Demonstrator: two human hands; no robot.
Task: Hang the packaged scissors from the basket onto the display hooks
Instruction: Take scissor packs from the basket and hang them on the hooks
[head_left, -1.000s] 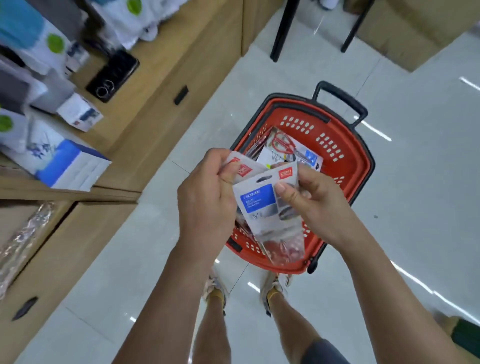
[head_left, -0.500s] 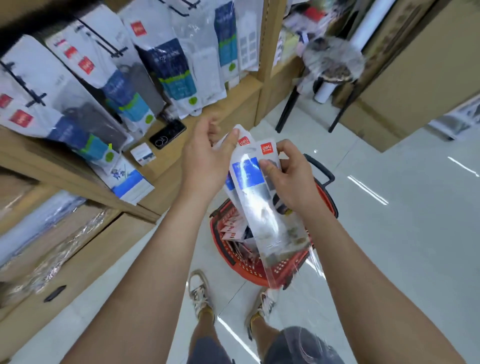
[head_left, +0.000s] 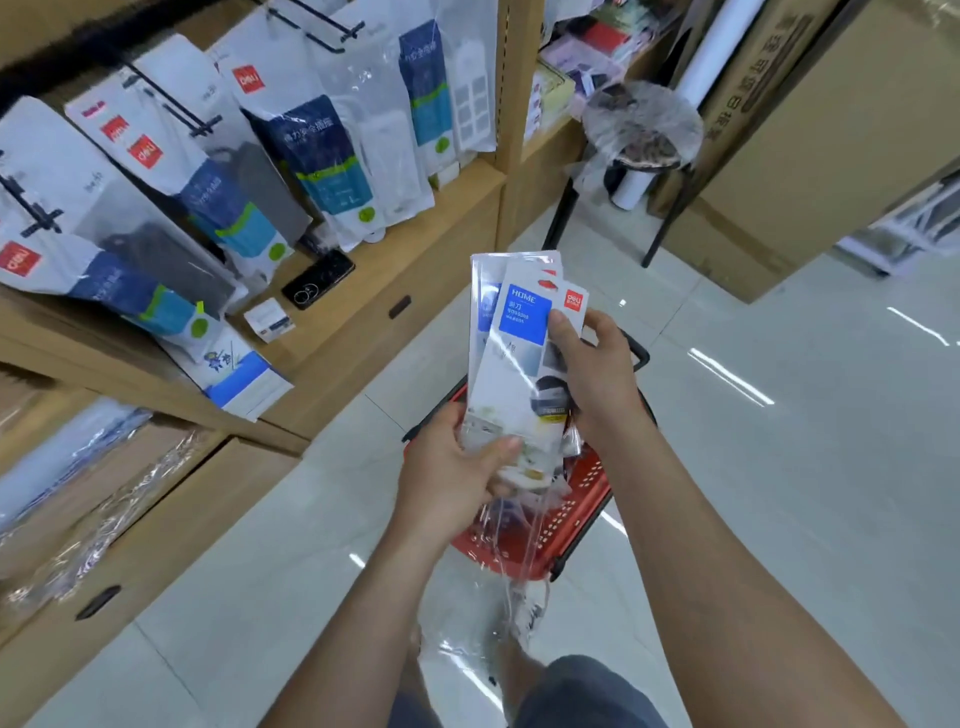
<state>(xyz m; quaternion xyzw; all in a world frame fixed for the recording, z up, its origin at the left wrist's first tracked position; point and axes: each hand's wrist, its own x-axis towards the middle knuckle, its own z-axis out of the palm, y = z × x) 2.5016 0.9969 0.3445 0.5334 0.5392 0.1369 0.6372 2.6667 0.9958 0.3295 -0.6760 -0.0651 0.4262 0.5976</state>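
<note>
Both hands hold a small stack of packaged scissors (head_left: 519, 358), white cards with blue labels in clear sleeves, above the red basket (head_left: 576, 525) on the floor. My left hand (head_left: 457, 478) grips the stack's lower end. My right hand (head_left: 597, 374) pinches its right edge near the top, thumb on the front card. Black display hooks (head_left: 171, 101) stick out of the shelf wall at upper left, with bagged goods hanging from them. Most of the basket is hidden behind my hands and the packs.
A wooden shelf ledge (head_left: 363, 280) at left carries a black phone (head_left: 318, 279) and a small white box (head_left: 269, 321). A black-legged stool (head_left: 641, 135) and large cardboard boxes (head_left: 810, 171) stand at the back right. My feet are beside the basket.
The view tilted up from the basket to the shelf. The packs rose higher. My left hand slid from the top of the stack down to its lower end.
</note>
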